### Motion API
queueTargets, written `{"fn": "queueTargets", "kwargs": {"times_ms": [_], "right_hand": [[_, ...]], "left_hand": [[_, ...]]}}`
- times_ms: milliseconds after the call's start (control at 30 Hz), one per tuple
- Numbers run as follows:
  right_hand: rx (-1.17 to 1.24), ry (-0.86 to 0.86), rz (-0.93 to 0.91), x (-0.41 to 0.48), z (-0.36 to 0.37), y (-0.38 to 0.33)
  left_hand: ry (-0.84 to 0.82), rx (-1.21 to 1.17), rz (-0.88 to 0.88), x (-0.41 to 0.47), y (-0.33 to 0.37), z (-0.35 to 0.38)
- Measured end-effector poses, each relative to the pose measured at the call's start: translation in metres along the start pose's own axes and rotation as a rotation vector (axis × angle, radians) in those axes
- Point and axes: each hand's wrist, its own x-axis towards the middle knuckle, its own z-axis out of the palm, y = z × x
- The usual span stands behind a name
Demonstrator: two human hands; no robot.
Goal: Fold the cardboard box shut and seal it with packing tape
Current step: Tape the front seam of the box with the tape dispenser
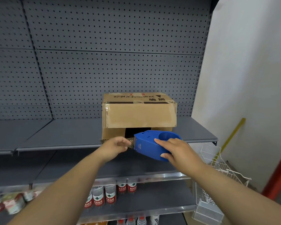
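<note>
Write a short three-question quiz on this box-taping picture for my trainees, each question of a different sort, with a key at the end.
1. True or false: the cardboard box stands on the floor.
2. Which hand grips the blue tape dispenser? A) left hand B) right hand C) neither
3. Fill in: the front of the box still shows a dark ____ below its folded flap.

Key
1. False; it rests on the grey shelf.
2. B; the left hand pinches at the dispenser's tape end.
3. Gap, so the box is not yet fully shut or sealed there.
</note>
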Motion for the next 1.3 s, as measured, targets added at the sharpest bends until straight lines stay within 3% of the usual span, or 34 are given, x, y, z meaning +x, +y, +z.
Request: {"fn": "queueTargets", "kwargs": {"times_ms": [733,1133,1300], "right_hand": [[-0.016,0.031,0.046,0.061,0.007,0.004],[0.005,0.042,0.089,0.077,0.003,-0.005],[0.002,0.042,0.088,0.082,-0.003,-0.009]], "left_hand": [[0.011,-0.129,0.077,0.048,-0.007,-0.022],[0.19,-0.122,0.142,0.058,-0.006,-0.026],[0.291,-0.022,0.251,0.06,-0.004,-0.024]]}}
